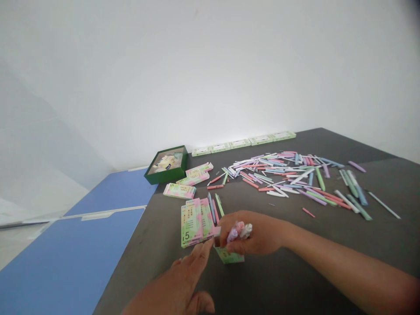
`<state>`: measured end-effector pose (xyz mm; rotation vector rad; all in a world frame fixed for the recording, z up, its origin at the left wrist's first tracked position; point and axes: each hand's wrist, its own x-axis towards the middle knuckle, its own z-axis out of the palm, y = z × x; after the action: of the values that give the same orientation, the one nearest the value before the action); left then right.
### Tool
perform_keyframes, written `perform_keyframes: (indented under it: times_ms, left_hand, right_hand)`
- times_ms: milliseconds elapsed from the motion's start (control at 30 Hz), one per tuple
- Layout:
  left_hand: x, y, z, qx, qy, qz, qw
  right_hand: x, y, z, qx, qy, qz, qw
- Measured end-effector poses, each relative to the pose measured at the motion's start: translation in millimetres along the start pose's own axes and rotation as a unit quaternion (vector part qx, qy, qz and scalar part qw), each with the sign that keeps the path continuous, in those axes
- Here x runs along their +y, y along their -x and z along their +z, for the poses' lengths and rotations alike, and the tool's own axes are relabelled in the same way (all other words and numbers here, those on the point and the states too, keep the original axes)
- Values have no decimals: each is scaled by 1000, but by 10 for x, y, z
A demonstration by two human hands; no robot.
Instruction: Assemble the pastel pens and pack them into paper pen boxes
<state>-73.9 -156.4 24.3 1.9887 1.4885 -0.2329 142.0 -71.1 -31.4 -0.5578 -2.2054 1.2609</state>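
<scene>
My right hand (260,232) is closed around a small bundle of pens (240,230) in pink, lilac and white, with only their upper ends showing. Just below it is a small green and pink printed box (232,257) with an open top; whether the pens' lower ends are inside it is hidden. My left hand (187,275) has its fingers stretched out and its thumb apart, the fingertips at the box's raised flap. Flat printed boxes (192,221) marked 5 lie beyond that hand, with a few loose pens (212,208) beside them.
Loose pens and pen parts (278,170) in pastel colours are spread over the dark table (262,288). More flat boxes (180,190) lie near a green tray (166,175) holding packets. Several pale boxes (240,143) line the wall. Blue panels (78,258) adjoin the table's left edge.
</scene>
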Motion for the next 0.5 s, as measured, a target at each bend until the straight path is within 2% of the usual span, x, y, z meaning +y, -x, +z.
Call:
perform_keyframes:
  times_ms: [67,200,300,500]
  left_hand:
    - [-53,-50,30,-7,-8,-13,1000]
    - [-177,-102,64,-6,-18,-12,1000]
    - [-242,-89,42,-9,-31,-16,999]
    - [-168,-121,-15,-2,-38,-32,999]
  right_hand:
    - [18,0,27,-31,37,-31,998]
    - [48,21,61,-11,62,-54,997]
    - [59,37,70,-17,71,-64,995]
    - [91,4,50,-45,56,-119,990]
